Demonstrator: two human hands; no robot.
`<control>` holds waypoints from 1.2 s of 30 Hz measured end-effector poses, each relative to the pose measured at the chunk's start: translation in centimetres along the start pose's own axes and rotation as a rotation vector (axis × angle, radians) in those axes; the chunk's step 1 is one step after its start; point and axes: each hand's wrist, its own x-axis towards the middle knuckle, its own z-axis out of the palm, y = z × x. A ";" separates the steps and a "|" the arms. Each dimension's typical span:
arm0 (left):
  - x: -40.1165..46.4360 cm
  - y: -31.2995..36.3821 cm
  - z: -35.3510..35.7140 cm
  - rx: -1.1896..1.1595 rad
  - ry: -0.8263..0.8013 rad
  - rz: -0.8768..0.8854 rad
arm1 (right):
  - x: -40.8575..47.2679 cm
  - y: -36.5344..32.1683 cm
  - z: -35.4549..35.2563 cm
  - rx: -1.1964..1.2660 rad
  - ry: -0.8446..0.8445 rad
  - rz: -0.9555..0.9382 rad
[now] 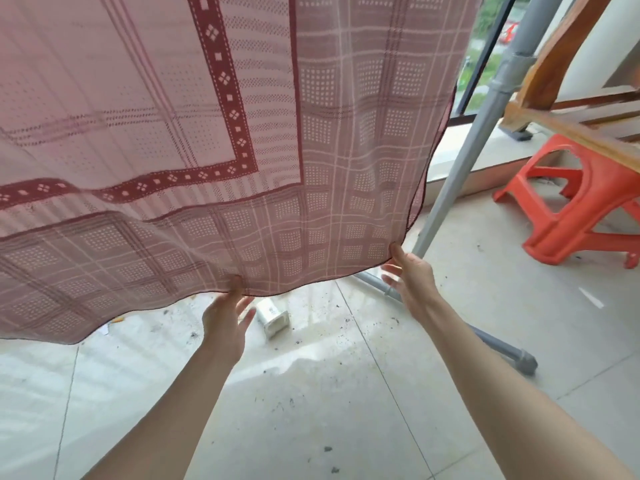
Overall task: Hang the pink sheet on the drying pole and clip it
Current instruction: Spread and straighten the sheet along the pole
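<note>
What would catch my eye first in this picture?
The pink sheet fills the upper left, patterned with a dark red band. Both hands pinch its bottom hem: left hand mid-frame, right hand at its corner. An orange plastic stool stands on the tiled floor at right.

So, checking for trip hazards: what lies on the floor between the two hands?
Head view: a small white plastic container on its side, just right of the left hand.
</note>
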 end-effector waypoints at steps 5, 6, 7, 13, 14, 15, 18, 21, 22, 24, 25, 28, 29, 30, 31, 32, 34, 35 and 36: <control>-6.9 6.5 -1.0 0.706 -0.016 -0.194 | -6.9 -6.9 -0.7 -0.428 -0.192 0.221; -8.8 8.8 -0.5 0.842 -0.044 -0.158 | -8.4 -9.3 -0.8 -0.499 -0.226 0.223; -10.8 11.2 0.2 0.964 -0.086 -0.105 | -9.9 -11.9 -0.7 -0.564 -0.246 0.210; -24.7 26.7 8.6 1.358 -0.361 0.279 | -20.7 -33.2 1.4 -0.860 -0.331 -0.070; -27.1 28.9 10.3 1.417 -0.373 0.336 | -22.4 -37.0 1.6 -0.882 -0.332 -0.116; -29.5 31.0 12.1 1.463 -0.347 0.413 | -24.0 -40.6 1.7 -0.900 -0.329 -0.155; -36.7 37.6 18.0 1.481 -0.284 0.659 | -27.7 -51.0 1.5 -0.928 -0.291 -0.264; -43.2 44.0 23.4 1.463 -0.272 0.797 | -30.7 -60.5 0.7 -0.914 -0.248 -0.377; -45.0 46.0 25.2 1.452 -0.271 0.845 | -31.5 -63.4 0.2 -0.898 -0.240 -0.411; -48.3 49.5 28.9 1.413 -0.286 0.912 | -32.8 -68.4 -1.1 -0.889 -0.228 -0.483; -49.6 50.8 30.6 1.390 -0.283 0.951 | -33.4 -70.5 -2.0 -0.888 -0.223 -0.516; -52.7 53.3 34.6 1.303 -0.262 1.039 | -34.6 -75.2 -4.3 -0.894 -0.212 -0.612; -53.5 53.7 35.7 1.274 -0.261 1.049 | -34.8 -76.5 -4.8 -0.901 -0.213 -0.638; -54.0 53.9 36.7 1.249 -0.264 1.058 | -34.8 -77.6 -5.3 -0.908 -0.220 -0.658; -54.6 54.1 37.6 1.237 -0.256 1.081 | -34.7 -78.6 -5.6 -0.913 -0.232 -0.676; -54.9 54.5 38.6 1.227 -0.235 1.119 | -34.6 -79.7 -5.8 -0.920 -0.247 -0.694; -55.4 56.0 40.6 1.184 -0.163 1.225 | -33.8 -81.8 -5.8 -0.939 -0.272 -0.750; -55.5 57.0 41.7 1.147 -0.120 1.274 | -33.2 -82.9 -5.7 -0.944 -0.280 -0.787; -55.5 58.0 42.7 1.106 -0.073 1.322 | -32.5 -84.0 -5.4 -0.944 -0.290 -0.824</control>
